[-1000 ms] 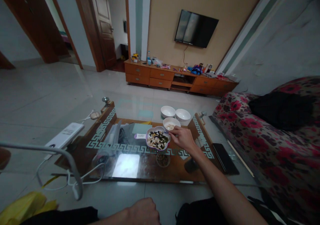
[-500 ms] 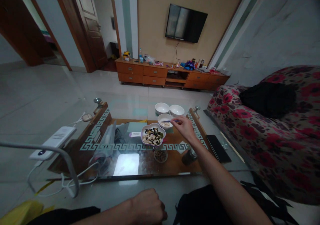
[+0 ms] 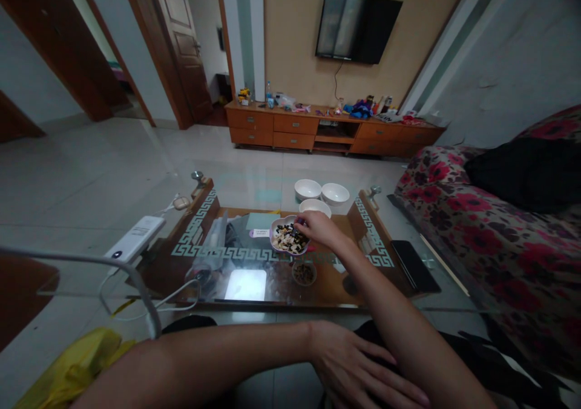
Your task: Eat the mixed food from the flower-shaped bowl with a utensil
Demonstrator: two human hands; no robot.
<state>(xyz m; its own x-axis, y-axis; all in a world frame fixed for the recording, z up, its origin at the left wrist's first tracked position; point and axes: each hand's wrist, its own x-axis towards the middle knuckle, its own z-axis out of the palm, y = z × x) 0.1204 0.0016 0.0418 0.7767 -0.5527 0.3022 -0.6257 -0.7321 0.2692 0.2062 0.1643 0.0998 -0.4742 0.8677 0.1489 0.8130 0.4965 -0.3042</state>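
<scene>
My right hand (image 3: 315,226) is closed around chopsticks, which point down into a flower-shaped dish (image 3: 278,248) with a lilac rim. Only a small dark part of them shows by the fingers. Pale chunks mixed with black and some green pieces of food (image 3: 288,239) fill that dish. Just behind the hand is a white bowl (image 3: 313,206), its front partly covered. Low in the view, my left hand (image 3: 349,363) lies with fingers stretched out beneath my right forearm, near my lap, and holds nothing.
Two white bowls (image 3: 307,189) stand at the back of the glass table (image 3: 272,303). A small bowl of dark bits (image 3: 304,273) lies nearer me. On the left are a white power strip (image 3: 136,239) and cables; a black tablet-like slab (image 3: 414,267) is at right.
My right hand has moved from the white bowl to the flower-shaped dish with the chopsticks. My left hand has shifted right and gone from a fist to stretched fingers. The view has tilted slightly.
</scene>
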